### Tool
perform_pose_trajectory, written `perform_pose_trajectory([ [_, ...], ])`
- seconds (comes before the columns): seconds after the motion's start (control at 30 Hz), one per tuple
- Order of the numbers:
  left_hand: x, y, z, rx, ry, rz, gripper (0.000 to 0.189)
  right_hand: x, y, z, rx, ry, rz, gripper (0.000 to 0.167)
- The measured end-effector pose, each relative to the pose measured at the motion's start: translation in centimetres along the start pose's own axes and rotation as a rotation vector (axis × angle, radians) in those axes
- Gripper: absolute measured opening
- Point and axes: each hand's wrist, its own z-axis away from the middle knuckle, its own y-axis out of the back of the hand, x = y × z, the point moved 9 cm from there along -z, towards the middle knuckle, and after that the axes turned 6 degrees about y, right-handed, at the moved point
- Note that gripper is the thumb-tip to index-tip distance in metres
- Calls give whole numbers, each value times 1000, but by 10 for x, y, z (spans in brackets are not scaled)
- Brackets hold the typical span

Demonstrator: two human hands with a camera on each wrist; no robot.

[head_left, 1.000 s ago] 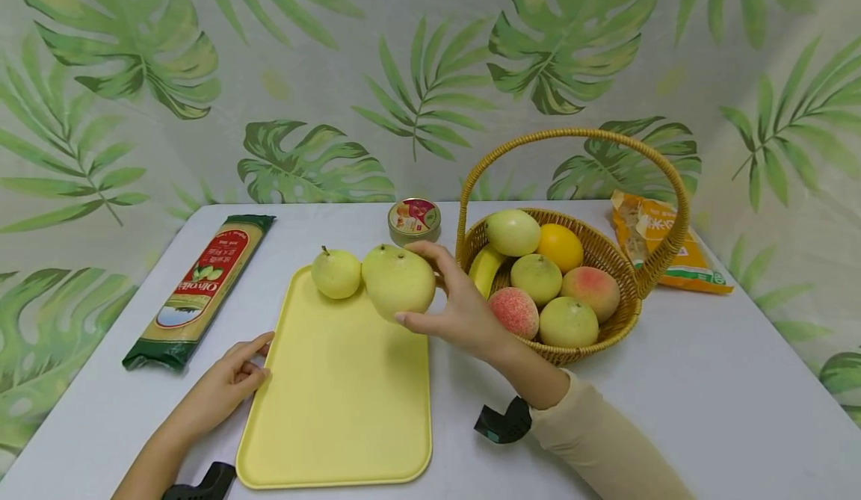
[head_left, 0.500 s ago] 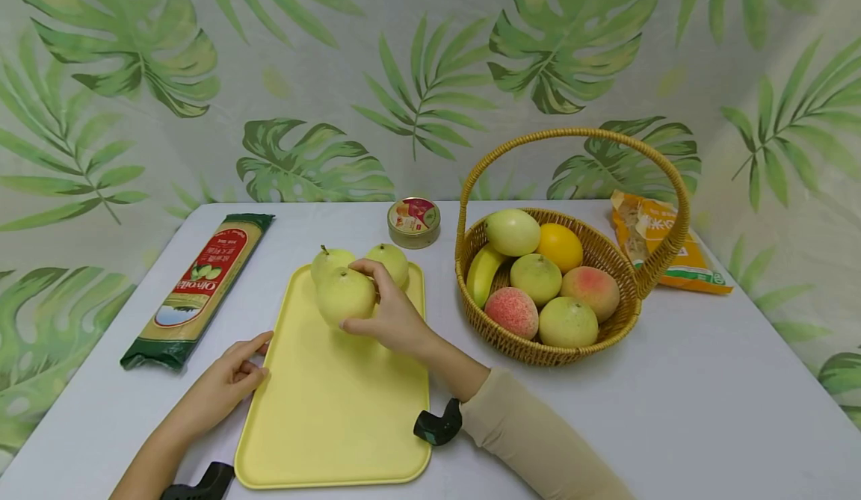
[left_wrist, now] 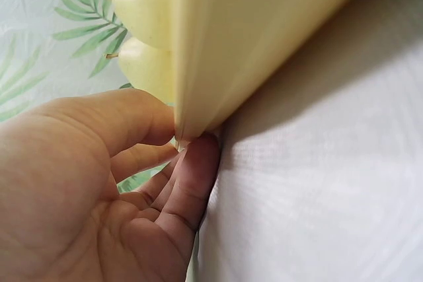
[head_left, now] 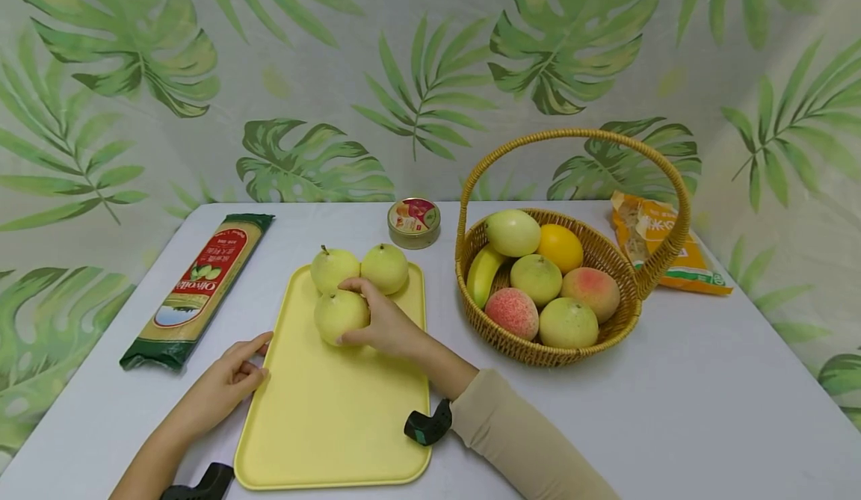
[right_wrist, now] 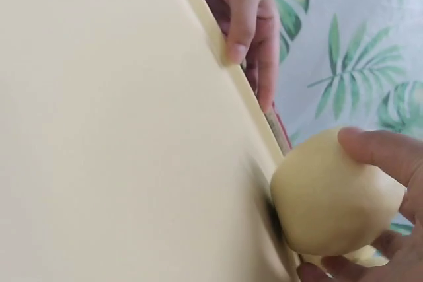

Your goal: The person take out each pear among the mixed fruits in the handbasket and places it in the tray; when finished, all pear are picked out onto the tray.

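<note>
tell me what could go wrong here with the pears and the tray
The held pear could roll once the right hand lets go, since it is round. It might bump the rear pears, which sit close behind. The left hand grips the edge of the tray, so a tug could jolt them.

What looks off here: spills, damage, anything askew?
Nothing stands out. The wicker basket is upright with its fruit inside. The right hand holds a pear close to two other pears at the far end of the yellow tray. No spill or damage is visible.
</note>
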Motion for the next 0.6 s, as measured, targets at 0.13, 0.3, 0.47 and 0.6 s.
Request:
perform_pose_trajectory([
  [0.13, 0, 0, 0, -1, -2, -3, 51, -1, 2, 3, -33, -38, 72, 61],
  [0.3, 0, -1, 0, -4, -4, -1, 51, 0, 3, 3, -54, -31, 104, 61],
  [0.47, 1, 0, 0, -2, -7, -14, 50, -1, -1, -1, -34, 5, 120, 63],
  [0.6, 1, -1, 0, -2, -8, -16, 50, 0, -5, -2, -17, 5, 134, 63],
])
